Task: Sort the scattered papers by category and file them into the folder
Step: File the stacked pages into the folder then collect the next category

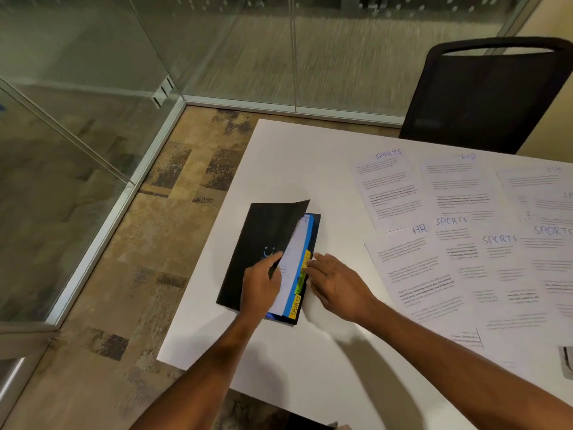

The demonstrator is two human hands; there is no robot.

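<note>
The black folder [242, 268] is lying near the table's [294, 156] left edge, and the left hand [260, 285] is pinching its front cover [279, 218], lifting it partway so the far corner is curling up. A white sheet [290, 268] and a blue divider [305, 243] are showing inside. The right hand [339, 283] is reaching in with fingers straight, its tips touching the coloured tabs just above the yellow SPORTS tab [295, 307]. Loose papers [418, 274] headed SPORTS and HR are lying spread out to the right.
</note>
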